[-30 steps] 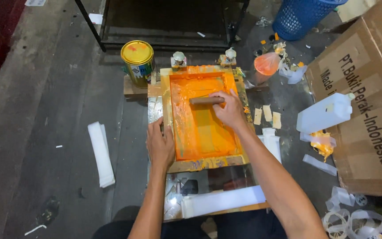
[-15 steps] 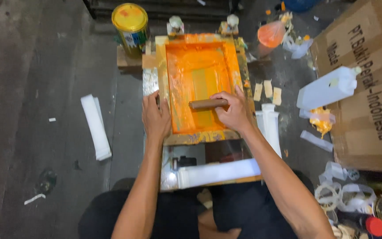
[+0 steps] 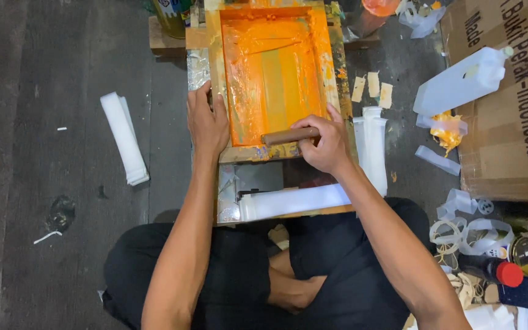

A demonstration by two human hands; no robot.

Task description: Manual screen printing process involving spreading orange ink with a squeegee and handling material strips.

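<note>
A wooden screen frame (image 3: 336, 67) lies on the floor in front of me, its mesh coated in orange ink. My right hand (image 3: 327, 146) grips the brown wooden squeegee (image 3: 288, 135) at the near end of the mesh. My left hand (image 3: 207, 121) presses flat on the frame's left rail near the front corner. A long white strip (image 3: 294, 201) lies on the board just below the frame, above my crossed legs.
A stack of white strips (image 3: 124, 138) lies on the floor to the left. A white plastic jug (image 3: 461, 82) rests against a cardboard box (image 3: 508, 128) at right. Tape rolls (image 3: 467, 229), a red-capped bottle (image 3: 490, 269) and tins clutter the lower right. A paint can (image 3: 172, 15) stands at top.
My right hand has drawn the squeegee down the mesh from the far end to the near end. The left hand has stayed on the frame's rail.
</note>
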